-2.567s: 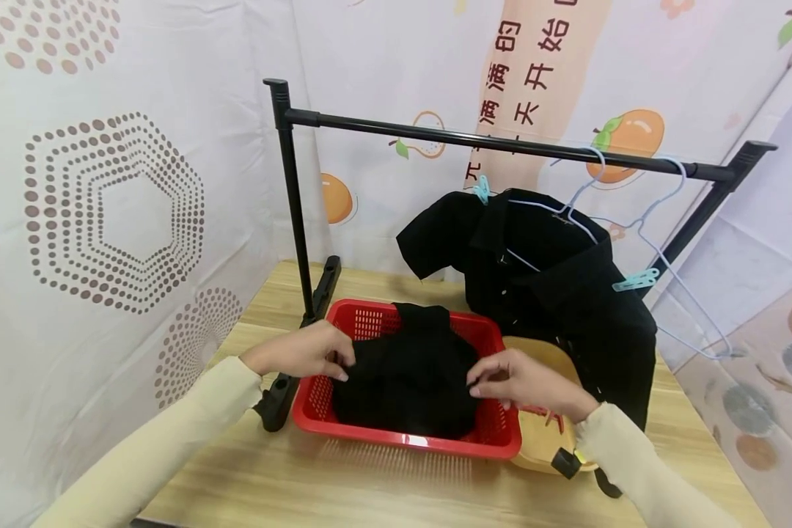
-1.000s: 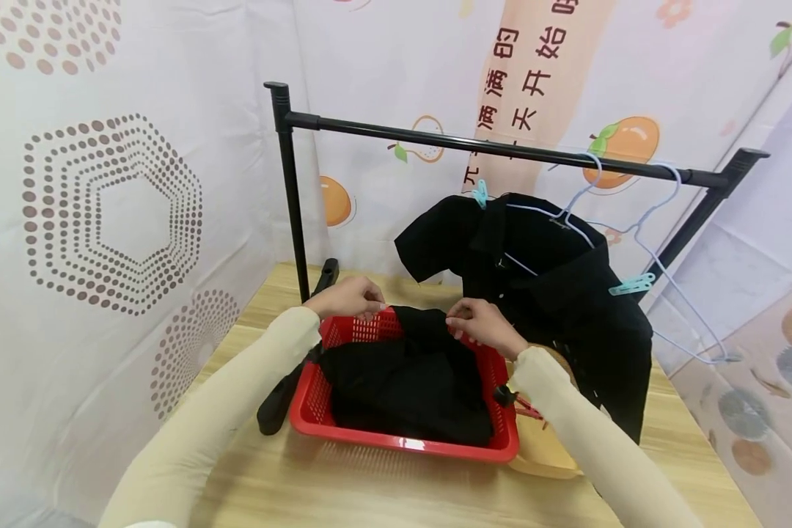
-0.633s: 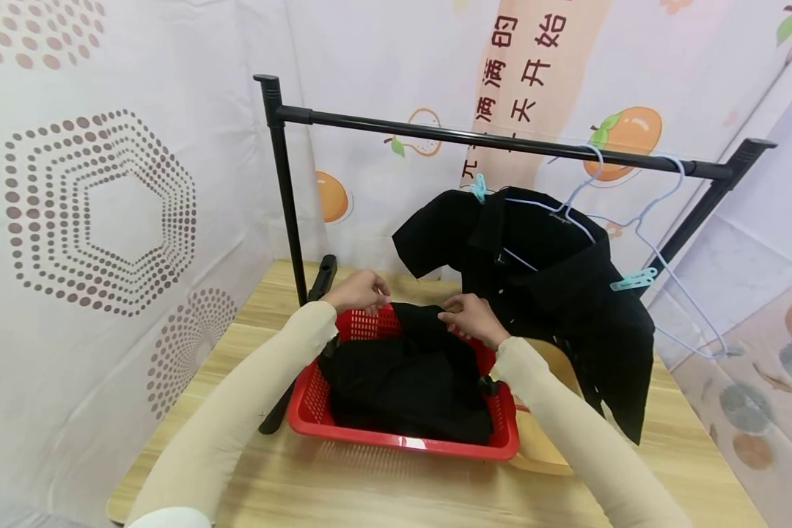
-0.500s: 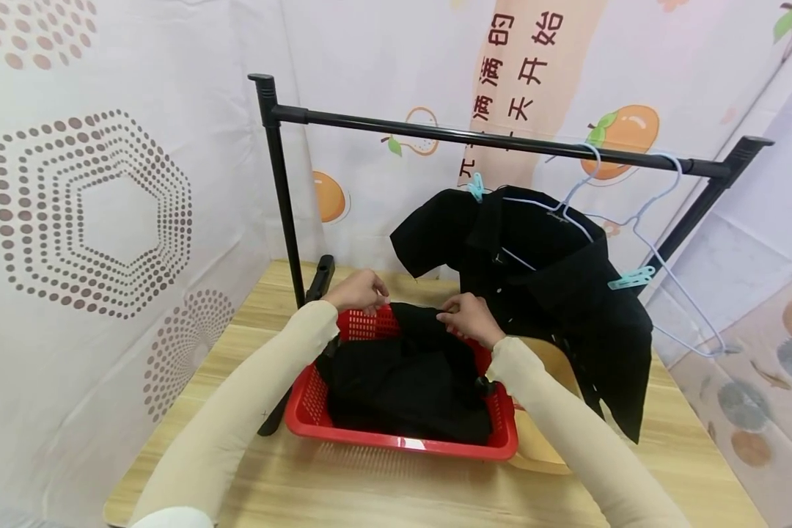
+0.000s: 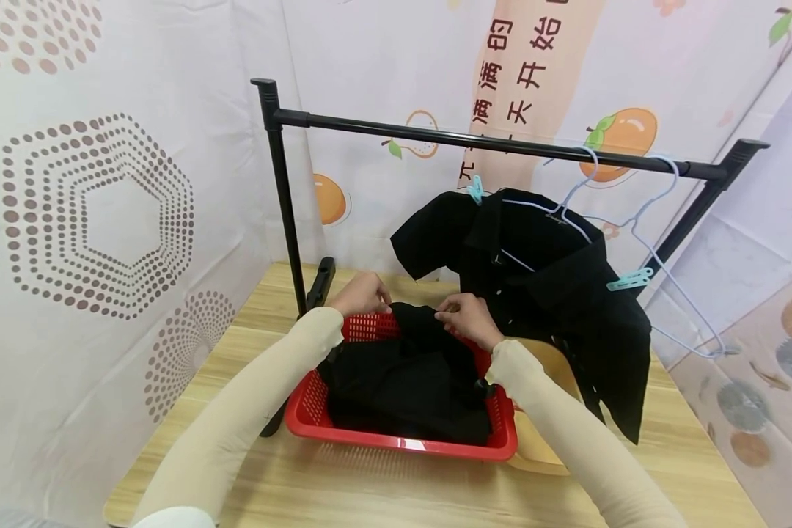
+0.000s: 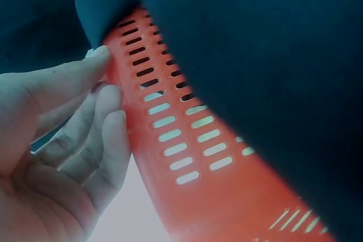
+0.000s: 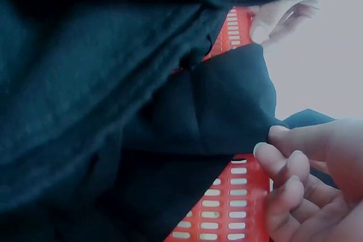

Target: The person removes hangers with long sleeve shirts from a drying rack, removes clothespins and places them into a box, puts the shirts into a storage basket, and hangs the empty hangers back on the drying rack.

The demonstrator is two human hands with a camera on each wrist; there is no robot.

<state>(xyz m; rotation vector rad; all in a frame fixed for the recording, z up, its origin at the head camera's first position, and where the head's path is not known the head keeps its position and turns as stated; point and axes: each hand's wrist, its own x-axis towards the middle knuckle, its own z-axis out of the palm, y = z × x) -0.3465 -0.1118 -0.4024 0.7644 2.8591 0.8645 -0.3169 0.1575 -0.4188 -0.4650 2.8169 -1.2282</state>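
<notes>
A red plastic basket [image 5: 402, 441] holds a crumpled black garment [image 5: 402, 381], with one flap of it lying up over the far rim. At that flap's left corner, my left hand [image 5: 363, 295] pinches the cloth edge between thumb and fingertips, right beside the slotted basket wall [image 6: 170, 134]. My right hand [image 5: 468, 319] pinches the flap's right corner. In the right wrist view the flap [image 7: 227, 100] stretches between both hands, with the right thumb and index finger on its edge. The rest of the garment lies bunched in the basket.
Behind, a black shirt [image 5: 534, 235] hangs on a blue hanger with light-blue clothespins [image 5: 630, 279], under a black rack bar [image 5: 435, 136]. An unused blue hanger [image 5: 673, 257] hangs to its right. A yellow tray [image 5: 541, 440] sits beside the basket on the wooden table [image 5: 369, 499].
Both hands have moved from the basket's sides to its far rim. The right hand has taken the flap's right corner; the left hand has since moved onto its left corner.
</notes>
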